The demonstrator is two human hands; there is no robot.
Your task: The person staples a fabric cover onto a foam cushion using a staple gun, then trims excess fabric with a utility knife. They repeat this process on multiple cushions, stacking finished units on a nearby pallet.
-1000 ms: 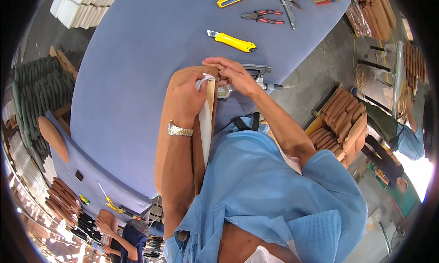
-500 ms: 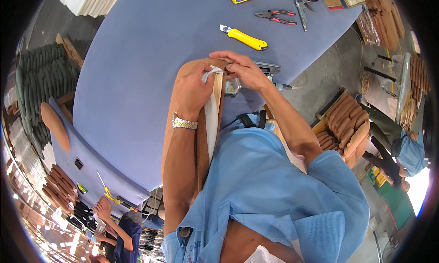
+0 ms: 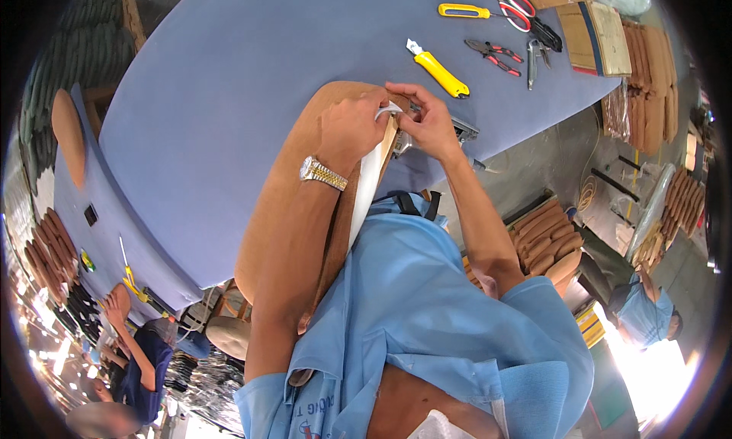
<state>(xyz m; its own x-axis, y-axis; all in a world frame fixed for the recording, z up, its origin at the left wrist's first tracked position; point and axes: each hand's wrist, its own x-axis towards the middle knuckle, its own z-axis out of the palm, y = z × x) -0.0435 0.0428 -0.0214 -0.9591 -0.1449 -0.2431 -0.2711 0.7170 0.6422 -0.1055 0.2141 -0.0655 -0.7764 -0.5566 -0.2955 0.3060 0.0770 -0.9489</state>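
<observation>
A brown upholstered cushion panel [image 3: 286, 187] lies slantwise along the table's near edge, reaching back to my body. Its open side shows a white lining strip [image 3: 368, 181] and a pale, wood-like edge [image 3: 388, 145]. My left hand [image 3: 352, 126], with a watch on the wrist, is closed at the panel's far end, gripping the white strip. From the other side, my right hand [image 3: 431, 125] pinches the brown cover at the same corner, thumb and fingers bent in. Partly hidden by my right hand, a metal staple gun [image 3: 465, 129] rests on the table beside the panel.
On the blue-covered table [image 3: 229, 96] lie a yellow box cutter [image 3: 441, 73], red-handled pliers [image 3: 496, 56], a yellow-handled screwdriver [image 3: 463, 11] and scissors [image 3: 518, 12]. Brown cushions [image 3: 545, 237] are stacked at right. Other people work at lower left and far right.
The panel now lies more slanted, its far end further right in view. Both hands have shifted right with it, still at the same corner. The table tools appear lower and further right.
</observation>
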